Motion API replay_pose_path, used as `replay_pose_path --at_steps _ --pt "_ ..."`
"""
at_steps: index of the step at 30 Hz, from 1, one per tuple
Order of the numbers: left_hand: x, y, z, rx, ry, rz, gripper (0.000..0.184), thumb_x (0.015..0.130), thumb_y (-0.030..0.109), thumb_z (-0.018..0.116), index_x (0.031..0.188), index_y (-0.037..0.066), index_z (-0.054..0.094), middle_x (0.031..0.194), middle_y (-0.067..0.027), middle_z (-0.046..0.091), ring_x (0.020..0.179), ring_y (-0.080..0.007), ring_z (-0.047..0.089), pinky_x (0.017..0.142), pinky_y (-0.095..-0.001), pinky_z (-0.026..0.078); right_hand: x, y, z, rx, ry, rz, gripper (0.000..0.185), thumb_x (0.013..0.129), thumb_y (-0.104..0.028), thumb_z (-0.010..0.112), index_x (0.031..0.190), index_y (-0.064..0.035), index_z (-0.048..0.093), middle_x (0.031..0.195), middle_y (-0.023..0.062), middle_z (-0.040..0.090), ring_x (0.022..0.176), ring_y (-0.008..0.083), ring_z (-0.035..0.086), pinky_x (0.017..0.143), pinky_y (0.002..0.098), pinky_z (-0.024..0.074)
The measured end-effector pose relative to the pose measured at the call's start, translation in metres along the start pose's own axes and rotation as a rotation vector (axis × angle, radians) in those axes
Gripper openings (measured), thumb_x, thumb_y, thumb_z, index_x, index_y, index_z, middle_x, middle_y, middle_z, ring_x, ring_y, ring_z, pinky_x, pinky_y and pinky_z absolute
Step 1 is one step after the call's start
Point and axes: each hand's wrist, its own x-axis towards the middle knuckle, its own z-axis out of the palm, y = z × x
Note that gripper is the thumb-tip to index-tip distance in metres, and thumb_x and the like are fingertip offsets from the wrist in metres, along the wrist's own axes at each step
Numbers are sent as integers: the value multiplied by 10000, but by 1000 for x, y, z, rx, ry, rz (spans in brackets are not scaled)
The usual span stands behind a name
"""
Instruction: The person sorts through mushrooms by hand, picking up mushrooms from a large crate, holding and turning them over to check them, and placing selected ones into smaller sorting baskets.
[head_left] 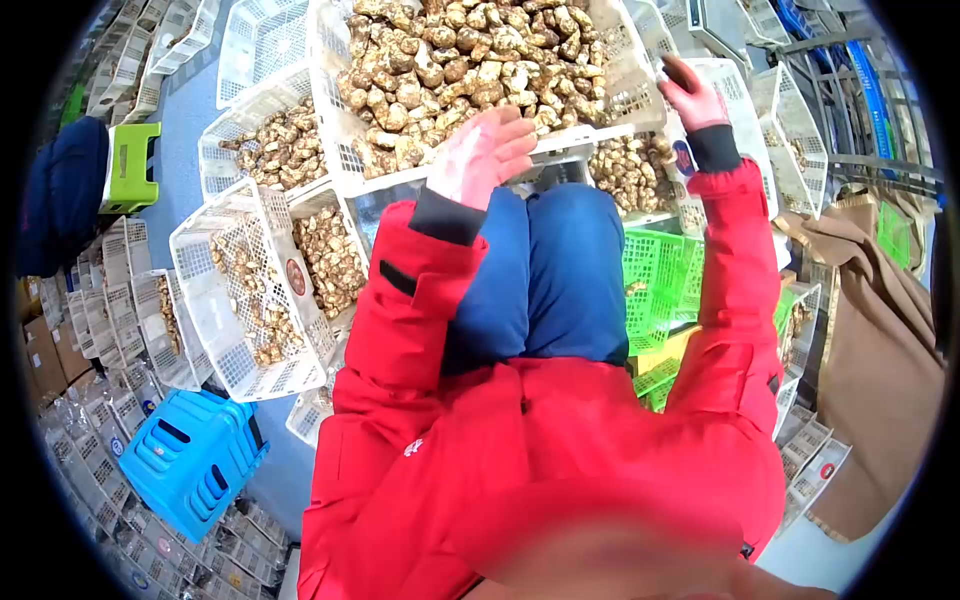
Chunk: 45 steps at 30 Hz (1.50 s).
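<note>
A large white plastic crate (334, 150) in front of my knees is heaped with stubby brown-and-cream mushrooms (480, 65). My left hand (490, 150) is over the crate's near edge, palm partly showing and fingers stretched out, with nothing held. Off the crate's right side is my right hand (697, 100), above a white basket there. Its fingers are bent together around something dark brown at their tips, too small to make out. Smaller mushrooms (630, 175) fill a basket below and left of that hand.
On the left, white baskets of mushrooms (285, 145) and a part-filled white basket (235, 360) stand close by. A green basket (655, 275) is beside my right knee. A blue plastic stool (195, 455) stands behind left; brown cloth (880, 350) hangs at right.
</note>
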Motion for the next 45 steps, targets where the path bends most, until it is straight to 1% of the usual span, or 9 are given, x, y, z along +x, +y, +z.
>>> replay_pose_path --at_steps 7,12,19,25,33,38,41,43,45 --pt "-11 22 -16 153 70 3 407 928 245 282 1222 -30 339 1190 -175 464 1059 -250 503 853 -324 434 169 36 122 -1096 -148 193 437 781 -248 508 1211 -202 441 1092 120 560 1002 243 543 851 353 429" --pt "-13 29 -13 80 127 12 393 930 218 267 1227 -31 333 1194 -182 461 1067 -258 496 858 -326 434 160 32 124 -1152 -78 108 459 751 -187 535 1199 -130 449 1140 121 533 1018 237 539 885 330 416" --pt "-9 13 -10 -4 14 -23 488 880 294 439 1235 -22 332 1184 -166 466 1015 -232 515 847 -332 429 63 -46 69 785 -251 232 522 731 -101 597 1227 -69 437 802 6 548 722 85 533 671 255 458" --pt "-11 2 0 75 -30 -8 522 881 338 438 1236 -28 326 1180 -168 466 991 -217 517 839 -326 425 -5 -96 97 1444 -364 165 549 820 -127 545 1305 -63 296 1125 82 496 993 151 498 840 328 430" --pt "-15 5 -11 -60 -19 54 452 866 320 482 1168 -9 412 1071 -145 534 898 -202 556 749 -295 455 -22 -115 57 1039 -338 171 494 785 -56 554 1243 -21 372 1103 127 528 951 204 555 818 294 455" --pt "-15 7 -8 48 13 39 479 881 338 442 1194 -19 380 1110 -149 512 953 -215 538 790 -306 446 -49 -29 -22 300 -243 364 498 762 -115 567 1238 -77 424 1099 34 545 721 27 475 642 178 399" --pt "-11 4 -15 1 -48 19 500 892 328 416 1229 -32 328 1172 -169 472 1022 -231 512 828 -320 442 -24 -26 4 -640 -5 -206 529 735 -253 610 1215 -100 450 1080 141 554 945 218 543 794 331 440" --pt "-9 5 -17 -23 -102 -2 491 893 309 421 1233 -31 324 1172 -166 473 1018 -230 516 823 -320 451 4 -57 53 -134 -223 -8 554 722 -323 609 1205 -99 458 1157 183 502 1072 298 482 895 390 390" --pt "-8 5 -24 -31 -65 -8 489 894 306 422 1235 -30 321 1173 -165 473 1010 -229 521 821 -320 455 30 -51 111 -473 -228 -177 466 740 -248 569 1189 -154 482 1104 157 539 1014 276 519 849 340 420"
